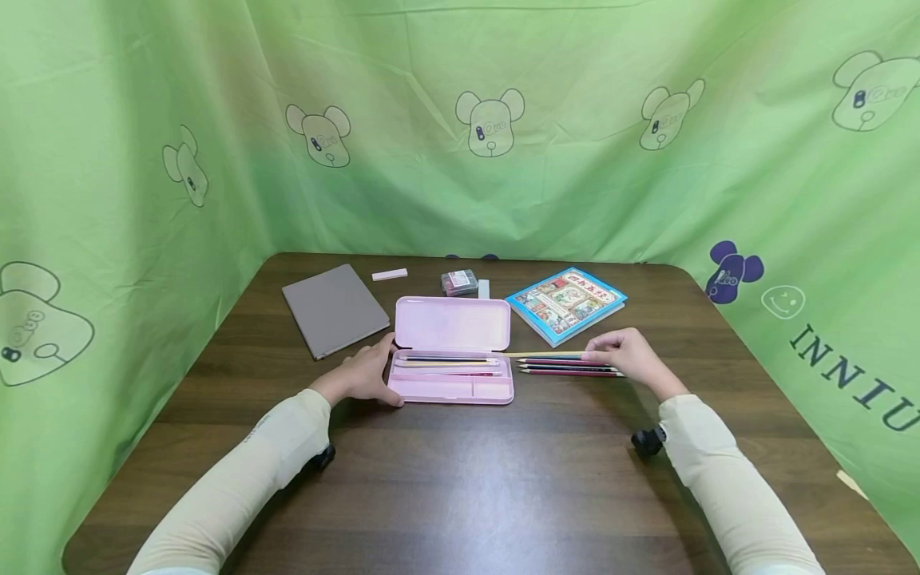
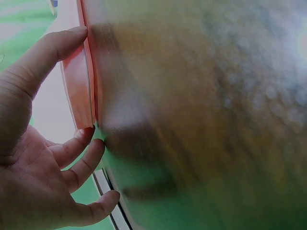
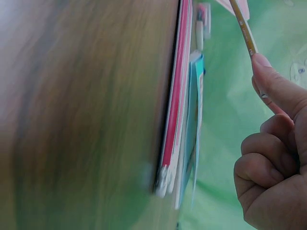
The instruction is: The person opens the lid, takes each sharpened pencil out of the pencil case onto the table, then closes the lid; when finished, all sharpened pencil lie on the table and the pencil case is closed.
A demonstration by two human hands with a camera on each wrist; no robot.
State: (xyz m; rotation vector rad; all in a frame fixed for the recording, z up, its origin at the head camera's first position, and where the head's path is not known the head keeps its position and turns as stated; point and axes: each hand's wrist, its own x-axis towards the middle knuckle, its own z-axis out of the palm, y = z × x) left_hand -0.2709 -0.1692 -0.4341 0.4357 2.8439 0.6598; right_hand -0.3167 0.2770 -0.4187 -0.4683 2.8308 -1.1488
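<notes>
1. Pencil case, pink: lies open on the wooden table, lid raised at the back. Stored pencils lie lengthwise inside.
2. Left hand: holds the case's left end, thumb at the front corner, fingers parted toward the back. Recommended: brace with light pressure; a shell this slim would probably slide if bumped.
3. Right hand: thumb and fingertip pinch the yellow pencil near its right end; remaining fingers curl inward.
4. Pencil alignment: the far end reaches the case's right edge; contact cannot be confirmed. Recommended: lift that end over the rim and match the stored pencils' direction before releasing.
5. Loose pencils: side by side on the table, just beside the right hand. Caution: a low hand could roll them.
</notes>
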